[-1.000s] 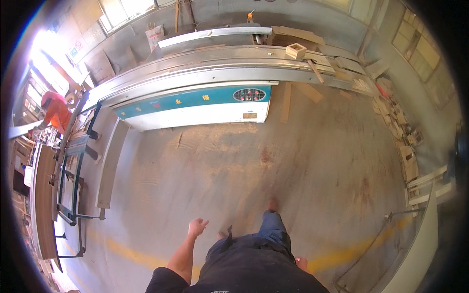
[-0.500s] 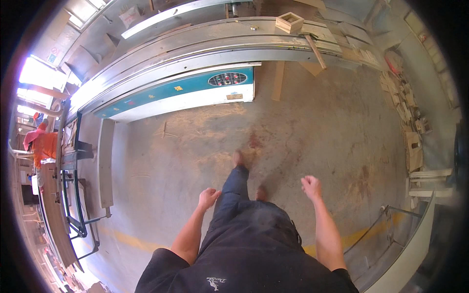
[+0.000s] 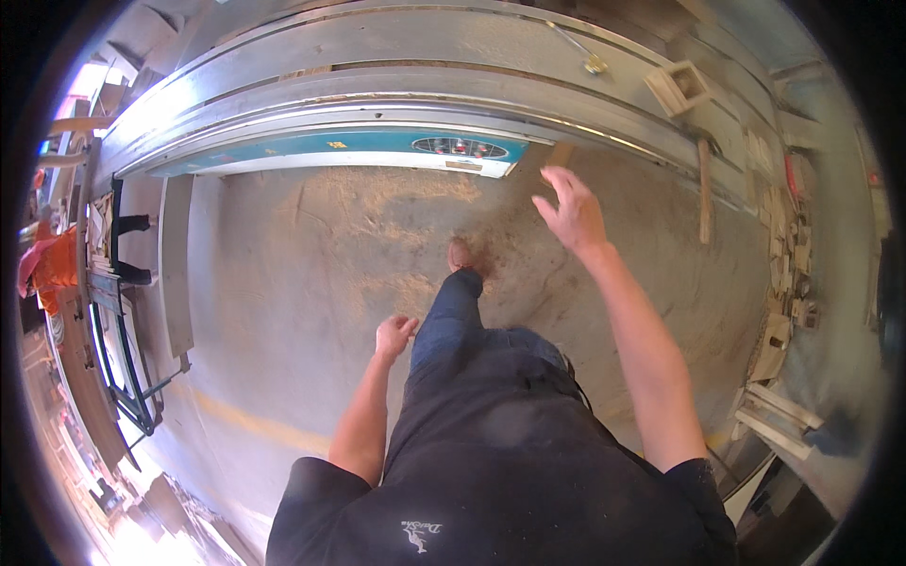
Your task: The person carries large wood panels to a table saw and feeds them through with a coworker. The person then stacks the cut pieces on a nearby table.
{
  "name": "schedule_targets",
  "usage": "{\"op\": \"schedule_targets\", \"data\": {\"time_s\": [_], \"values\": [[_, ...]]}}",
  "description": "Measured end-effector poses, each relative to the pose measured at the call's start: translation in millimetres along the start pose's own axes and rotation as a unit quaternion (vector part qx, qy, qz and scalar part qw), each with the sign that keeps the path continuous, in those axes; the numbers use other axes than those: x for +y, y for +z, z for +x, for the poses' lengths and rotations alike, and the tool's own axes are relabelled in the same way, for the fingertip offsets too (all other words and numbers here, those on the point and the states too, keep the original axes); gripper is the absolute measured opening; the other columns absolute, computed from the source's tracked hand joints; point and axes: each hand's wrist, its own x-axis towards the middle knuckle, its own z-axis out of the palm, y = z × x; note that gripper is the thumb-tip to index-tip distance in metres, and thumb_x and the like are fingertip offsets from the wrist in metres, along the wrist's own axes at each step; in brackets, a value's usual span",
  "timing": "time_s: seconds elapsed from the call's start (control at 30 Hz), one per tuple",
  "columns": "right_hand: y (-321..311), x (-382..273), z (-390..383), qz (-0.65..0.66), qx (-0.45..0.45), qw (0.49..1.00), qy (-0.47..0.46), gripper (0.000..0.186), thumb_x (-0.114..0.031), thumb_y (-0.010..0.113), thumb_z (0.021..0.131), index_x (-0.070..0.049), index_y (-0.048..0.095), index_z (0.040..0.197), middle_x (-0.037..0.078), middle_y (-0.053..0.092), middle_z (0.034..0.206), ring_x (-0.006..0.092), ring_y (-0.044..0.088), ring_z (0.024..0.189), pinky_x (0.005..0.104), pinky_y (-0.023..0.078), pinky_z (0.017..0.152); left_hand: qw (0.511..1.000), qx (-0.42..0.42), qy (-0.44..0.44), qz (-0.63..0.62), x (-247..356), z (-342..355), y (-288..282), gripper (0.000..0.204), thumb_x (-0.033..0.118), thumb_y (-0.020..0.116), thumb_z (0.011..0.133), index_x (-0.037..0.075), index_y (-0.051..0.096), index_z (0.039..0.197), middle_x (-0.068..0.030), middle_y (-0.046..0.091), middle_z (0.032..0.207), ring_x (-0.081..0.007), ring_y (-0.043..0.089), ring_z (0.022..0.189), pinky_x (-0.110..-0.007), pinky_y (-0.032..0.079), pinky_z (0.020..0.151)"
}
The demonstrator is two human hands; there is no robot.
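Note:
My right hand (image 3: 573, 212) reaches forward, open and empty, its fingers apart, short of the long metal machine bed (image 3: 406, 75). Below the bed is the machine's white and teal front (image 3: 330, 141), with an oval button panel (image 3: 458, 148). My left hand (image 3: 394, 335) hangs lower beside my leg, empty, its fingers loosely bent and slightly apart. On the bed, toward the right, lie a small wooden box (image 3: 677, 90) and a small yellowish fitting (image 3: 595, 64). A wooden strip (image 3: 704, 189) sticks out over the near edge.
A co-worker in orange (image 3: 57, 255) is at the far left, beside a dark metal frame (image 3: 123, 368) and a grey beam (image 3: 176, 264). Wood offcuts (image 3: 783, 245) are piled along the right side. Sawdust (image 3: 396, 198) lies on the concrete floor before the machine.
I have stepped toward the machine, so its bed appears larger. My right hand has risen forward and its fingers have spread; my left hand has moved slightly forward.

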Motion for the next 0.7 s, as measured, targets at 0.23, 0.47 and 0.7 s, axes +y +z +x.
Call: {"op": "schedule_targets", "data": {"time_s": [0.23, 0.47, 0.7], "values": [[28, 29, 160, -0.133, -0.1, 0.979, -0.119, 0.078, -0.025, 0.082, 0.079, -0.012, 0.045, 0.146, 0.012, 0.042, 0.156, 0.0323, 0.041, 0.143, 0.0456, 0.038, 0.116, 0.986, 0.107, 0.02, -0.128, 133, 57, -42, 0.044, 0.032, 0.073, 0.093, -0.005, 0.069, 0.116, -0.0124, 0.077, 0.098, -0.0169, 0.075, 0.084, -0.029, 0.057, 0.072], [47, 63, 221, -0.121, -0.15, 0.95, -0.244, 0.096, -0.032, 0.086, 0.069, -0.017, 0.039, 0.152, 0.011, 0.039, 0.157, 0.0292, 0.034, 0.146, 0.0452, 0.032, 0.119, 0.948, 0.213, -0.044, -0.234, 184, 25, -6, 0.039, 0.028, 0.072, 0.096, -0.004, 0.068, 0.117, -0.0111, 0.075, 0.098, -0.0155, 0.074, 0.085, -0.027, 0.057, 0.068], [42, 67, 225, -0.08, -0.159, 0.945, -0.274, 0.091, -0.025, 0.088, 0.066, -0.018, 0.047, 0.147, 0.018, 0.038, 0.157, 0.0337, 0.041, 0.14, 0.0478, 0.034, 0.113, 0.889, 0.235, -0.255, -0.298, 183, -70, 146, 0.04, 0.036, 0.072, 0.095, -0.003, 0.072, 0.102, -0.0067, 0.069, 0.082, -0.0108, 0.061, 0.066, -0.027, 0.051, 0.059]]}}
